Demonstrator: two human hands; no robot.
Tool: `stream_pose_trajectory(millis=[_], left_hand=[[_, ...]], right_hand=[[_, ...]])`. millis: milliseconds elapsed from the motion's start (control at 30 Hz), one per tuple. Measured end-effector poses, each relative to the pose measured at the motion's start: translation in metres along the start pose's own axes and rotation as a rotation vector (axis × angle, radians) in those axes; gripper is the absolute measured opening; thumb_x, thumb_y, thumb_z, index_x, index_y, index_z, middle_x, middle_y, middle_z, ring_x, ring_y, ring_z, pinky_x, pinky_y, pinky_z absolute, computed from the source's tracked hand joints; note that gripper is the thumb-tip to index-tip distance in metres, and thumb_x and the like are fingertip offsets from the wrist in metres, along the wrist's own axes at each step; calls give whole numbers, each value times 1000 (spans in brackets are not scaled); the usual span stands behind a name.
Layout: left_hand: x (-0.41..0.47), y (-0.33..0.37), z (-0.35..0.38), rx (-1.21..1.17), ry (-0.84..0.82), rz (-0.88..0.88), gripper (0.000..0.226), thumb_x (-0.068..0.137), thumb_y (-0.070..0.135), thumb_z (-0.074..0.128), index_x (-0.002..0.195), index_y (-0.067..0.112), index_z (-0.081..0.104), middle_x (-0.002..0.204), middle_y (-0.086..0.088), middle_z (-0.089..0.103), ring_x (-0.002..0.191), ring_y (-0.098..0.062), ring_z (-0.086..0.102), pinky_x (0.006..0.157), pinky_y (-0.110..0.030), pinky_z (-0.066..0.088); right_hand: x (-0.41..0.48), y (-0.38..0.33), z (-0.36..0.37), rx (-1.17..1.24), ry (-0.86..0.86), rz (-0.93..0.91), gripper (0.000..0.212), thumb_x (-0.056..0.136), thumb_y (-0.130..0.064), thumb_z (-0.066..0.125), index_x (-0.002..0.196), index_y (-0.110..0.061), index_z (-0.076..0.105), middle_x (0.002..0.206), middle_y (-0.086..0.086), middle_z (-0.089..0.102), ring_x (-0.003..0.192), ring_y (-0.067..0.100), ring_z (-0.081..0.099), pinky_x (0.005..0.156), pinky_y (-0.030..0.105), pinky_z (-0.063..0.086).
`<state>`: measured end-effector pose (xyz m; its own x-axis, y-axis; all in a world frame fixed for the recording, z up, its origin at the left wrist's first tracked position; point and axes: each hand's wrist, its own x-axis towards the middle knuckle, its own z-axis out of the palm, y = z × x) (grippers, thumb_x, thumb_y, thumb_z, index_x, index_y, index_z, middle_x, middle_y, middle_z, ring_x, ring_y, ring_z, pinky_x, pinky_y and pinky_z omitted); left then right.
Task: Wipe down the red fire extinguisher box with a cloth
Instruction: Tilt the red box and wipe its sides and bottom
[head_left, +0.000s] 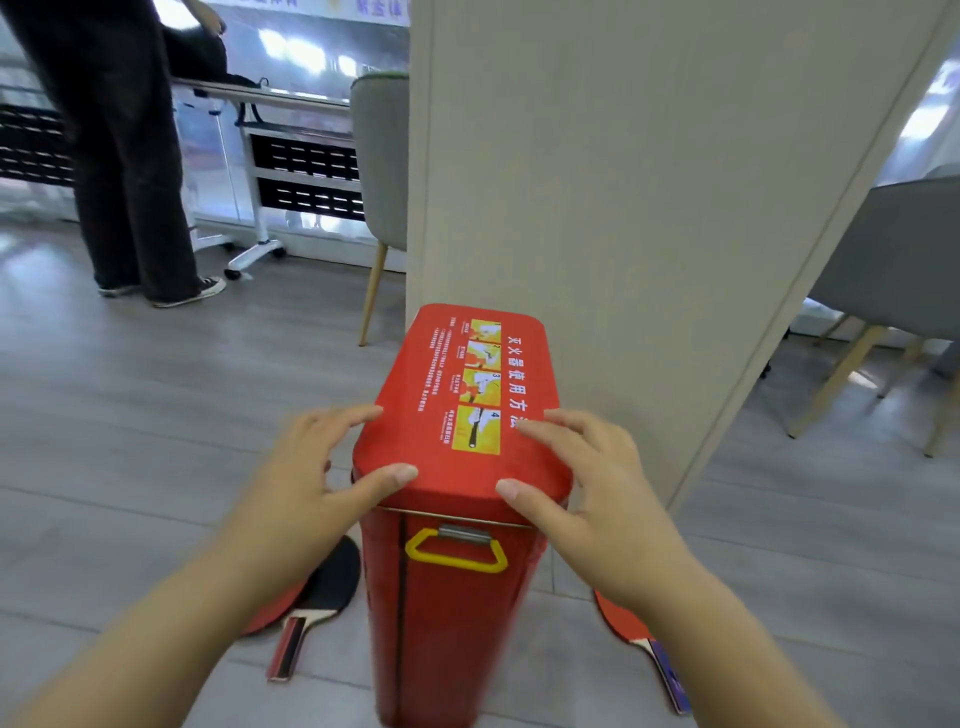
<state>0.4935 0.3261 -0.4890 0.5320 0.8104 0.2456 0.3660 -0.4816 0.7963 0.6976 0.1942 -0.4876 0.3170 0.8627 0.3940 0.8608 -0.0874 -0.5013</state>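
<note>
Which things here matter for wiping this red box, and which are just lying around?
For the job: red fire extinguisher box; left hand and right hand, both touching its lid. No cloth in view.

Lying about: black table tennis paddle, red paddle, grey chair, standing person.

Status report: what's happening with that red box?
Left hand and right hand open, resting on box top. No cloth in sight. Paddles on floor beside box.
</note>
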Motion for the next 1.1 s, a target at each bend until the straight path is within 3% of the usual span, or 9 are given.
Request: stream_pose_trajectory(millis=[133, 200, 267, 367, 500, 700, 933, 1033, 1100], left_hand=[[3, -9, 9, -296, -114, -133, 76, 61, 66, 67, 131, 51, 40, 123, 23, 55, 105, 1, 58, 93, -28, 47], [3, -14, 13, -355, -134, -113, 89, 58, 73, 68, 137, 48, 37, 124, 21, 59, 111, -3, 60, 98, -35, 47], [2, -15, 16, -416, -125, -93, 78, 64, 66, 69, 134, 46, 41, 120, 23, 63, 109, -2, 61, 94, -30, 51], [1, -7, 17, -502, -121, -57, 60, 72, 38, 63, 130, 41, 45, 112, 24, 66, 103, 0, 64, 87, -17, 52], [0, -5, 19, -509, -106, -54, 64, 72, 38, 59, 134, 36, 42, 111, 21, 67, 99, 1, 65, 89, -21, 52], [-6, 3, 40, -585, -170, -117, 61, 74, 39, 54, 133, 38, 41, 94, 6, 74, 91, -5, 69, 72, -20, 56], [-10, 16, 74, -648, -228, -132, 31, 84, 29, 53, 108, 49, 53, 91, 14, 70, 85, -5, 67, 75, -24, 57], [-12, 17, 73, -649, -232, -130, 36, 89, 21, 51, 112, 48, 51, 104, 9, 69, 91, -2, 68, 71, -18, 55], [-18, 18, 72, -633, -251, -119, 42, 84, 28, 55, 118, 51, 45, 115, 11, 66, 102, 2, 64, 80, -18, 54]], right_hand=[[-6, -1, 18, 237, -102, 173, 66, 78, -70, 41, 137, -41, 41, 143, -29, 13, 134, -3, 19, 109, 34, 38], [-7, -4, 28, 360, -35, 205, 67, 76, -68, 42, 136, -38, 42, 141, -32, 12, 128, -14, 23, 100, 18, 43], [-5, -6, 35, 422, 55, 219, 61, 76, -63, 45, 131, -35, 48, 138, -31, 16, 120, -23, 22, 90, 4, 38], [-1, -1, 43, 426, 131, 199, 36, 89, -46, 52, 122, -33, 55, 137, -25, 22, 119, -23, 24, 90, 5, 35], [0, 8, 45, 416, 158, 168, 27, 91, -40, 50, 115, -33, 58, 138, -17, 29, 116, -26, 25, 80, -7, 32], [-3, 39, 16, 481, 242, 150, 30, 84, -25, 44, 101, -34, 66, 136, -9, 46, 122, -10, 40, 99, 7, 34], [-4, 74, -15, 536, 219, 208, 34, 83, -21, 41, 97, -30, 71, 133, -10, 53, 123, -1, 45, 94, 20, 39], [-5, 73, -14, 553, 205, 221, 34, 84, -22, 41, 98, -29, 71, 134, -11, 52, 123, 1, 45, 100, 31, 42], [-7, 71, -13, 584, 214, 243, 32, 84, -24, 42, 99, -30, 70, 136, -12, 49, 124, 1, 45, 102, 37, 43]])
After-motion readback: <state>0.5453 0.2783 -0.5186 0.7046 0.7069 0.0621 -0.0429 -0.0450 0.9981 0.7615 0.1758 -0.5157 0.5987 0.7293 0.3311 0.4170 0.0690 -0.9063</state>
